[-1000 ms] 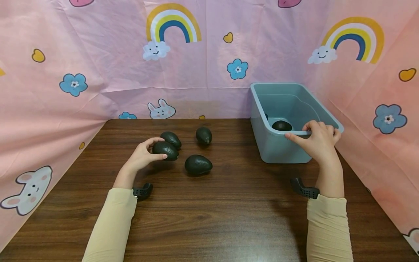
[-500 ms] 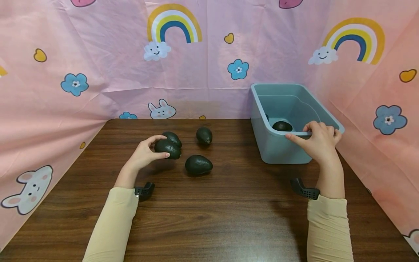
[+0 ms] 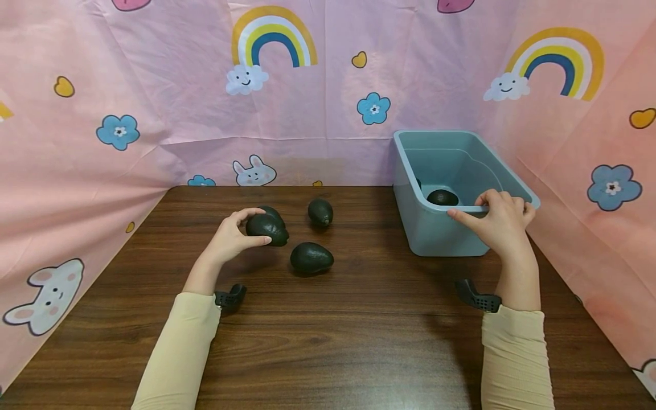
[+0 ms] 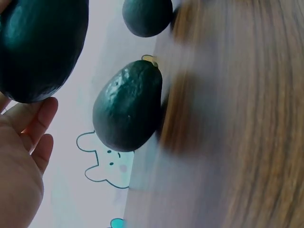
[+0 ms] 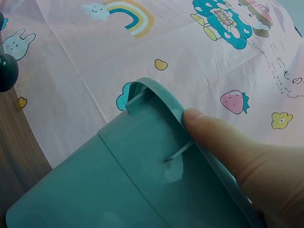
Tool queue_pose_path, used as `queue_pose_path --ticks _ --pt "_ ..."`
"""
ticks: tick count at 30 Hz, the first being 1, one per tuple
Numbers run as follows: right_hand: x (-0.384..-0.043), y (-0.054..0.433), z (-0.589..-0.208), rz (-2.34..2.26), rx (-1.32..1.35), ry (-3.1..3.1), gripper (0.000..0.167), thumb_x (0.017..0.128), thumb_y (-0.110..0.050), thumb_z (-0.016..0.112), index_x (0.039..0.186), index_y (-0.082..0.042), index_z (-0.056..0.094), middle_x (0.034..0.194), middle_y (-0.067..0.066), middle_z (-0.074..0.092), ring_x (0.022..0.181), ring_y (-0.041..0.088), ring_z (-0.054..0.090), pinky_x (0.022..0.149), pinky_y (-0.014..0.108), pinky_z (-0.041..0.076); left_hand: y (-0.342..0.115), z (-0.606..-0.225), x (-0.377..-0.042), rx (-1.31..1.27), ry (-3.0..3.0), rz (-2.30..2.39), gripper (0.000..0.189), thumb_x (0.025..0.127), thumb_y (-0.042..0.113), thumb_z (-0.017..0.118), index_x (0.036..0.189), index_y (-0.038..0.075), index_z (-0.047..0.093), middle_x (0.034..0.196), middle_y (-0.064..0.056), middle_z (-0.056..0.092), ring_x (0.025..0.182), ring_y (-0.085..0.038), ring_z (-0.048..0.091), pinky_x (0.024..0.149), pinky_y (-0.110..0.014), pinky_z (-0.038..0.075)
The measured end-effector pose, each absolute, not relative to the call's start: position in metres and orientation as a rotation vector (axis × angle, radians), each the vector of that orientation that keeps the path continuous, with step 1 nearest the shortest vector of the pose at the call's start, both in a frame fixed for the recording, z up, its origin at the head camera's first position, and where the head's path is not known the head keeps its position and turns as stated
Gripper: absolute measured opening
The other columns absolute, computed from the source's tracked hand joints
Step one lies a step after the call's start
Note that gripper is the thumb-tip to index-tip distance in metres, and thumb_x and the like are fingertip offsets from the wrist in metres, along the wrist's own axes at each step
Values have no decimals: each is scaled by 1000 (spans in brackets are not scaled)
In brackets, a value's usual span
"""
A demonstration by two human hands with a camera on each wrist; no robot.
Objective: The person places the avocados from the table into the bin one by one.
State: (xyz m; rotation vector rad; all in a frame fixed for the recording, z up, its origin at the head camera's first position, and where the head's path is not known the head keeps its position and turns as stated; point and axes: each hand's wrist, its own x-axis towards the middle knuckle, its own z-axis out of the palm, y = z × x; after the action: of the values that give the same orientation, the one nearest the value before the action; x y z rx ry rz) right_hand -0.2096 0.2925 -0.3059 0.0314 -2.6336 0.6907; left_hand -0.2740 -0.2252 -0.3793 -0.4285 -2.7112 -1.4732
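Though only head-visible, avocado [image 3: 443,197] inside bin [image 3: 443,234]

Even light leaves pale glare on the tabletop [image 3: 384,356], which blurs in the left wrist view.

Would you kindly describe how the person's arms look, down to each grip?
The left sleeve and right sleeve are plain pale yellow, the right one wrinkled. Beyond each is a black wrist piece dotted with small holes. The left grip and right grip wear no glove.
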Motion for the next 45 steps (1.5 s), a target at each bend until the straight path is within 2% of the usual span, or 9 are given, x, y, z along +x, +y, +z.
queue_pose_path --ticks 13,20,31,45 --pt "-209 291 -306 687 32 -2639 65 81 -58 68 99 2 51 95 19 45 97 47 32 92 66 4 -212 -372 -273 -434 -2655 -1421 68 72 39 85 129 18 56 127 -12 46 113 -32 41 89 -51 38" --pt "-209 292 -307 692 45 -2629 64 81 -57 68 99 2 51 96 19 45 96 47 32 91 65 5 -203 -367 -270 -449 -2642 -1441 70 71 41 85 130 18 56 126 -13 44 107 -33 44 87 -51 40" --pt "-211 293 -308 693 46 -2634 64 82 -57 68 99 2 51 94 19 44 96 46 31 90 65 5 -193 -365 -269 -450 -2637 -1433 71 71 41 84 131 17 56 131 -13 43 114 -34 41 89 -55 40" --pt "-210 291 -306 690 39 -2642 65 82 -58 67 99 2 51 95 19 45 96 46 30 90 64 5 -179 -360 -270 -420 -2667 -1411 68 70 42 85 129 20 57 127 -10 46 126 -36 25 89 -59 36"
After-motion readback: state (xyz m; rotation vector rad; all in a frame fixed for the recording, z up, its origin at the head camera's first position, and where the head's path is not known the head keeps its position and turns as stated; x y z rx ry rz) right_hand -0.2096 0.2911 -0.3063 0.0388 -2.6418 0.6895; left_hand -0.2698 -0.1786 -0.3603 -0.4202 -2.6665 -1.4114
